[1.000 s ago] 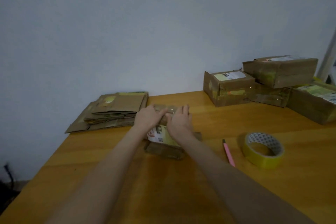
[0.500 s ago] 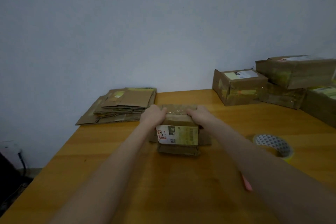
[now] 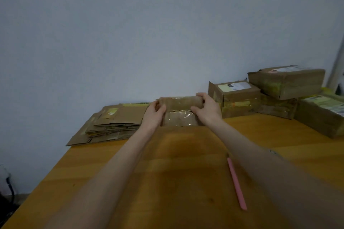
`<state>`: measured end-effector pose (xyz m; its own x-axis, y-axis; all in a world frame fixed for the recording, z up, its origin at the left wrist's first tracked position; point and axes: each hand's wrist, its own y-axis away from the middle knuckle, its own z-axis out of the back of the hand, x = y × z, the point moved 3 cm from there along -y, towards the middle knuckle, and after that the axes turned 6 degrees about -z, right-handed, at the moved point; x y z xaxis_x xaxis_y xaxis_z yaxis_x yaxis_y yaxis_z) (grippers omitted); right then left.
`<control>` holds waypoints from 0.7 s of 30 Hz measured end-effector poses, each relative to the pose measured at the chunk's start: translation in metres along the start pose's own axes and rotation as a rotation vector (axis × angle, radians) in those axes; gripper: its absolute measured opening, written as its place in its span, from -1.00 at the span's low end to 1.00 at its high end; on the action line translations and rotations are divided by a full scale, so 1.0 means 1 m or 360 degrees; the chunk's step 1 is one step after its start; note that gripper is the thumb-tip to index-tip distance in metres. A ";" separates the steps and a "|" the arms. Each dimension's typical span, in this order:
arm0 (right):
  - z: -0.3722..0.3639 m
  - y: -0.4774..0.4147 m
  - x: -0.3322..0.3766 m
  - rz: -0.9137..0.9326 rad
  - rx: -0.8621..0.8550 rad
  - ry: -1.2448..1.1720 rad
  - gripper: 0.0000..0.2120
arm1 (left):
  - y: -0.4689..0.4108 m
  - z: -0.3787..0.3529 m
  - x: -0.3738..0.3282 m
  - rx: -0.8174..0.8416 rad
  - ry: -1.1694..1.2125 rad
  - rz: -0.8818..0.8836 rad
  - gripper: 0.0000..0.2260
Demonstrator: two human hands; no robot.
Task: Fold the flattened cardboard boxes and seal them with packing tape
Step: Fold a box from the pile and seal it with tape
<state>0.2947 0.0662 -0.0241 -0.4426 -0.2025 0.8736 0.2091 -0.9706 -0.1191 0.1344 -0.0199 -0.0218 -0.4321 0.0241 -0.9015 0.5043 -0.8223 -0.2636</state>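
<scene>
I hold a small brown cardboard box (image 3: 179,111) in front of me, lifted off the wooden table (image 3: 186,173). Clear tape shines on its near face. My left hand (image 3: 153,115) grips its left end, thumb on the near side. My right hand (image 3: 206,109) grips its right end, fingers curled over the top edge. A stack of flattened cardboard boxes (image 3: 115,124) lies on the table to the left, against the wall. The tape roll is out of view.
Several folded, taped boxes (image 3: 236,98) are piled at the back right by the wall, one large box (image 3: 286,80) on top. A pink pen-like tool (image 3: 236,184) lies on the table beside my right forearm. The table's left edge (image 3: 46,178) drops to the floor.
Both hands have lifted the small box off the table and turned it; its white label no longer shows. The view shifted, so the yellow tape roll has gone behind my right arm or out of view.
</scene>
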 end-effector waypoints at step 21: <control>0.073 -0.161 -0.035 -0.0002 -0.0504 0.0949 -0.31 | -0.163 -0.209 -0.067 0.0368 0.0317 -0.0227 -0.55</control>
<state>0.3406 0.2394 -0.0011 -0.8672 -0.1501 0.4748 -0.0174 -0.9438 -0.3301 0.2372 0.2311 0.0097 -0.3198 0.2399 -0.9166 0.2566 -0.9093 -0.3275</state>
